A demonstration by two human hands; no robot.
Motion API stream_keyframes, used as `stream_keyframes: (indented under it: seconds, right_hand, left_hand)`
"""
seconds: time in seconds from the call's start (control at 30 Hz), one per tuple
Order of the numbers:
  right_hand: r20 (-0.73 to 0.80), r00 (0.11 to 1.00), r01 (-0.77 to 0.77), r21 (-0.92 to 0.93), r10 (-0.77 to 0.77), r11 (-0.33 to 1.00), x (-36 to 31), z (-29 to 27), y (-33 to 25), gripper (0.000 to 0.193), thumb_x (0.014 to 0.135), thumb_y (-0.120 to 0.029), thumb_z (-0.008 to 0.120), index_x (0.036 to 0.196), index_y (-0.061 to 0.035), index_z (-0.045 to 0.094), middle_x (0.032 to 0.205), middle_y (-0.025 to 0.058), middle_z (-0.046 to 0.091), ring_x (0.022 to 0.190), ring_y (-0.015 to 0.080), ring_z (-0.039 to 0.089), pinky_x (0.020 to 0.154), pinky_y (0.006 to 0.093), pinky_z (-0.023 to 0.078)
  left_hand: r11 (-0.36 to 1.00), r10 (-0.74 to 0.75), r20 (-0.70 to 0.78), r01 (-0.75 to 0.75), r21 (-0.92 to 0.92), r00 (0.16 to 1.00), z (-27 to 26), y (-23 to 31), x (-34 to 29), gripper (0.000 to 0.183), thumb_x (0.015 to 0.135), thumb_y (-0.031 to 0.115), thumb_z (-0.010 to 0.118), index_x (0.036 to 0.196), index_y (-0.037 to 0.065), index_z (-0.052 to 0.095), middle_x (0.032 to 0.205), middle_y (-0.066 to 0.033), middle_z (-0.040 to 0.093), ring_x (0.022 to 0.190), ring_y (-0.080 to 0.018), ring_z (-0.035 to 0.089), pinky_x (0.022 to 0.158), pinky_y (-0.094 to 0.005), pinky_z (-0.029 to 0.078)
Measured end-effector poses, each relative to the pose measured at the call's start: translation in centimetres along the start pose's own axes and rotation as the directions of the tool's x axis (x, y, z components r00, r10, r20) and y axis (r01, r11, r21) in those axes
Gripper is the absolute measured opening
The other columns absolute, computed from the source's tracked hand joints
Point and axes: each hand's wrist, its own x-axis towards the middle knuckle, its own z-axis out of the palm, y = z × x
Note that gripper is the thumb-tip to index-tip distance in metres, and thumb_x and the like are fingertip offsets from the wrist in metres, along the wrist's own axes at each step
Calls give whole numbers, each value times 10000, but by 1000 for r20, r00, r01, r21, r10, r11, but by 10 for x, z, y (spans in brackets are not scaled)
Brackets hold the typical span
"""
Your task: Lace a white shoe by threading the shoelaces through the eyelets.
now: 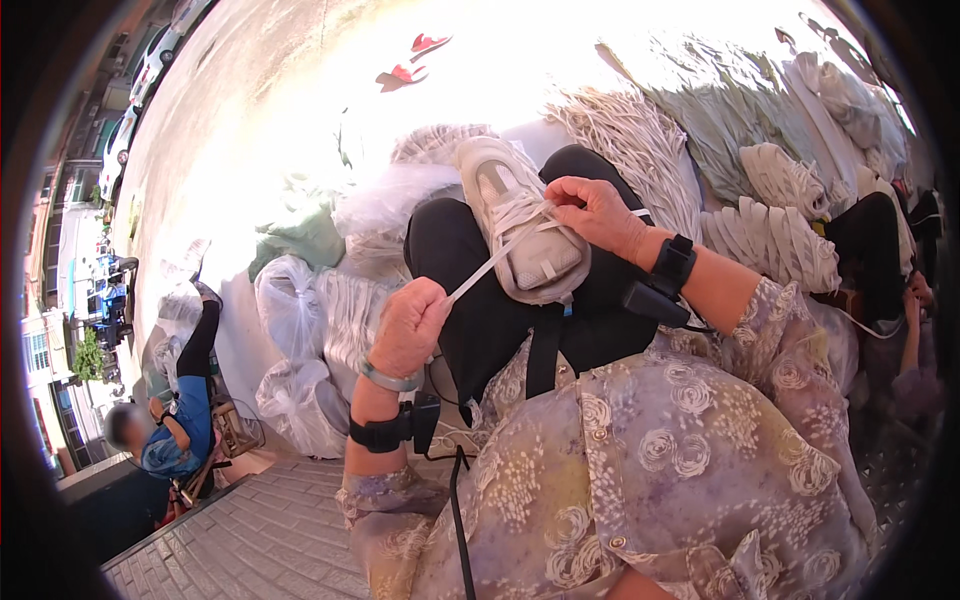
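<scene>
A beige-white sneaker [545, 262] rests across my black-trousered thighs, its toe pointing toward my body. White laces crisscross its front. My left hand [410, 325], left of the shoe, is closed on a white shoelace [487, 268], which runs taut up to the sneaker's upper. Over the right side of the lacing, my right hand [597, 215] pinches lace with thumb and fingers. Another stretch of lace shows beside that hand, near the wrist. The exact spot under my right fingertips is partly hidden.
Clear plastic bags [300, 395] of pale shoes stand at left. Bundles of white laces [635, 140] lie beyond my right knee, beside rows of pale shoes [770, 240]. A person in blue [185, 430] sits at far left; another person's hands [915, 295] show at far right. Red shoes [402, 75] lie ahead.
</scene>
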Motion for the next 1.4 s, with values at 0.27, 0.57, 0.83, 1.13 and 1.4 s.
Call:
stream_keyframes:
  seconds: [0.27, 0.57, 0.83, 1.13, 1.4]
  right_hand:
    - [37, 998, -44, -130, 49, 991, -4, -13, -16, 156, 834, -156, 565, 905, -22, 605, 695, 76, 575, 674, 165, 552, 626, 279, 447]
    - [38, 997, 79, -384, -70, 920, -6, -30, -15, 199, 819, -235, 577, 705, -72, 577, 615, 121, 555, 625, 320, 568, 569, 376, 432]
    - [221, 946, 310, -394, -238, 865, 22, -16, -33, 311, 904, -298, 510, 882, -6, 614, 789, 120, 607, 731, 270, 584, 666, 329, 459]
    - [588, 775, -72, 448, -233, 891, 31, -7, -159, 208, 886, -214, 554, 1000, -68, 649, 617, -8, 593, 519, 15, 495, 491, 170, 395]
    - [216, 821, 103, 854, -528, 510, 74, -158, -194, 282, 938, -93, 422, 1187, 34, 462, 727, 48, 589, 518, 85, 450, 515, 246, 377]
  left_hand:
    - [907, -245, 126, 273, -319, 961, -22, -13, -48, 193, 873, 106, 503, 725, -4, 560, 669, -35, 557, 630, -106, 522, 581, -246, 416]
    - [912, -260, 200, 308, -270, 945, -29, -10, -47, 234, 898, 137, 508, 711, 6, 561, 646, -24, 571, 617, -91, 535, 583, -236, 439]
    - [874, -224, 67, 231, -428, 972, -44, 61, -20, 191, 894, 175, 588, 783, 20, 584, 608, 49, 488, 522, -18, 431, 468, -169, 356]
    - [859, -118, -105, 49, -510, 987, -64, 102, 23, 141, 881, 147, 599, 845, 11, 612, 616, 50, 504, 511, -18, 416, 466, -159, 327]
    - [826, -34, -5, 25, -563, 999, -14, 69, 58, 146, 897, 122, 565, 919, -6, 632, 687, 4, 563, 611, -51, 517, 581, -181, 431]
